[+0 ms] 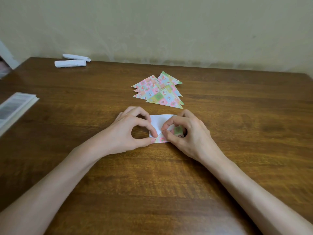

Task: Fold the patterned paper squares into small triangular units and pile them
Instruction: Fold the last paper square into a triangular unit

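Note:
A patterned paper square (159, 122) lies white side up on the wooden table (152, 175), its near right part folded over so the pastel print shows. My left hand (130, 129) pinches the paper's near left corner between thumb and forefinger. My right hand (184, 133) has curled fingers pressing and pinching the folded flap. Just beyond the hands lies a pile of folded triangular units (160, 90), several of them overlapping, with pink, green and blue checks.
Two white rolled papers (71, 61) lie at the table's far left. A stack of sheets in a clear wrapper (13, 109) sits at the left edge. A pale wall stands behind the table.

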Demonstrator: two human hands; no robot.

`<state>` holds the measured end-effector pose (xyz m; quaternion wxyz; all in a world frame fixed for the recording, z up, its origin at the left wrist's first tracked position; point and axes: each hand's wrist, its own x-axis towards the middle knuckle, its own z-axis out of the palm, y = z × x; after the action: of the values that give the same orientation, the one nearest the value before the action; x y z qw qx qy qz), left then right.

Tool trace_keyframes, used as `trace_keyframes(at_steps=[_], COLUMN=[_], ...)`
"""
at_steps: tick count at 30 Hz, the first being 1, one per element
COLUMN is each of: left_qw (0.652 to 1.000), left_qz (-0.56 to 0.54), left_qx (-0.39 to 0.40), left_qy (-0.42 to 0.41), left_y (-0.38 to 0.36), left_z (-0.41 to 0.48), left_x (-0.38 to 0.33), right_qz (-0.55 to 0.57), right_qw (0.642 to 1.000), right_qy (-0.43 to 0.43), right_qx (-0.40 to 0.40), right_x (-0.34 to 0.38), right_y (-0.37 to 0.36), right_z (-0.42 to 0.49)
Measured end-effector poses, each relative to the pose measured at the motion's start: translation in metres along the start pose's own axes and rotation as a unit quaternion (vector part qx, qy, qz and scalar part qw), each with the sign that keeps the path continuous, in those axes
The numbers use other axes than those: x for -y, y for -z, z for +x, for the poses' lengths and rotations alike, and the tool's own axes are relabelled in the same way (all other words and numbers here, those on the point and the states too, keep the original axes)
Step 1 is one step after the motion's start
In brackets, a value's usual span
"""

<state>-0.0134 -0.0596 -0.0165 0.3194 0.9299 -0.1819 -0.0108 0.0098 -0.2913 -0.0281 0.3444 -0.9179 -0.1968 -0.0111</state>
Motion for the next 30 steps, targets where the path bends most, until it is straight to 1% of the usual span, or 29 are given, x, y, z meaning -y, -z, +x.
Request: trace_keyframes(at_steps=[7, 10, 16, 21, 30], left_qw=[1.000, 1.000, 1.000, 1.000, 1.000], left_qz=[-0.009, -0.009, -0.017, -0.014, -0.013], left_qx=[-0.015, -0.011, 0.009, 0.001, 0.001], left_qy=[-0.003, -0.001, 0.009, 0.008, 0.004], left_y=[-0.001, -0.001, 0.002, 0.000, 0.001], left_z=[0.000, 0.000, 0.000, -0.001, -0.001], left_x=[0.002, 0.002, 0.004, 0.004, 0.003], right_qz=[0.036, 0.005, -0.069, -0.083, -0.059], right_qw=[0.999, 1.000, 0.995, 0.994, 0.996], right_qy=[0.004, 0.014, 0.049, 0.058, 0.051], right_qx=[-0.001, -0.004, -0.046, -0.044, -0.032], right_x=[0.005, 0.006, 0.009, 0.007, 0.005], right_y=[0.001, 0.002, -0.006, -0.011, -0.012], right_z=[-0.003, -0.007, -0.010, -0.008, -0.007])
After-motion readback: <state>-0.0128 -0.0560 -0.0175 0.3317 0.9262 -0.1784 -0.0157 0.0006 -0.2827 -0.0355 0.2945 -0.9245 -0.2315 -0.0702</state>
